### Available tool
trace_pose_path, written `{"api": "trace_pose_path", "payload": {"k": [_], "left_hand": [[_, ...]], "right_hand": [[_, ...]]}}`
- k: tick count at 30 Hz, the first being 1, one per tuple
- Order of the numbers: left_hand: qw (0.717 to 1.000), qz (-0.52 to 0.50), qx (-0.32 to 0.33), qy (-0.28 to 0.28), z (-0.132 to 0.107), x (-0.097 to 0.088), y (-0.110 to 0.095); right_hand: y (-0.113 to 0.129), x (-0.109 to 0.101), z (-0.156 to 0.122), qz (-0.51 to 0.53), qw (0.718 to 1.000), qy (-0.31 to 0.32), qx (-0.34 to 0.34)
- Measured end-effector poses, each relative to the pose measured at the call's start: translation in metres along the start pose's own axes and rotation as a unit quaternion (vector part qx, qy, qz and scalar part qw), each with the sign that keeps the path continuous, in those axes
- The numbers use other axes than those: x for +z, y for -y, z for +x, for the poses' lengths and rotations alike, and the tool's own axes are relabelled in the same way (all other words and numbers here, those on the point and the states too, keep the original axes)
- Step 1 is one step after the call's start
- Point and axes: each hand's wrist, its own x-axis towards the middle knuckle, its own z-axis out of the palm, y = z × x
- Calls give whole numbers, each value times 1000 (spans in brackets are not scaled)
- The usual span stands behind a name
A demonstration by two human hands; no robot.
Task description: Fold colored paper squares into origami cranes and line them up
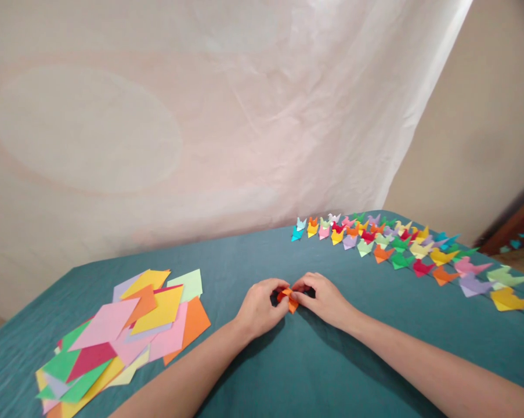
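A small orange folded paper piece [292, 304] is pinched between both hands over the middle of the green cloth-covered table [262, 377]. My left hand [264, 305] grips its left side, thumb in front and fingers curled behind. On the other side, my right hand [324, 297] is closed on the paper with thumb and bent fingers. The fingers cover much of the piece, so its full shape is hidden.
Loose coloured paper sheets [107, 325] lie in an overlapping heap at the left. Rows of small folded paper birds [383, 253] stand along the right side and back right. Behind the table hangs a pale cloth [227, 128].
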Motion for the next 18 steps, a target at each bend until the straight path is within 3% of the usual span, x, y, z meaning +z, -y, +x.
{"api": "trace_pose_path", "payload": {"k": [18], "left_hand": [[1000,6,8,19,0,-4,1]], "right_hand": [[2,0,0,-6,1000,0,-2]]}}
